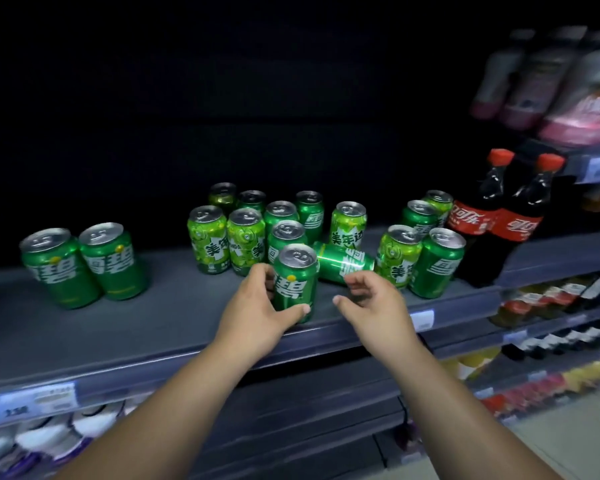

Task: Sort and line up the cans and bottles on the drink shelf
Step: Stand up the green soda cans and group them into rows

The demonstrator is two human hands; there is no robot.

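Head view: the left grip [257, 315] wraps around an upright green can [296, 282] at the front edge of the shelf [136, 327]. The right grip [373, 301], fingers loosely curled and holding nothing, hovers just in front of a tipped can [343, 263]. More cans [245, 240] stand behind. Cola bottles [471, 218] stand at the right.

The scene is dim: the back of the shelf [153, 299] and the whole upper half sink into near black, while light reaching from the front catches the can tops [297, 255] with soft glints and brightens the can labels. The wide lens bows the shelf edge, and blur smears the margins, worst on the bottles [534, 74] at upper right and the price tag [28, 403] at lower left; the central cans are fairly sharp.
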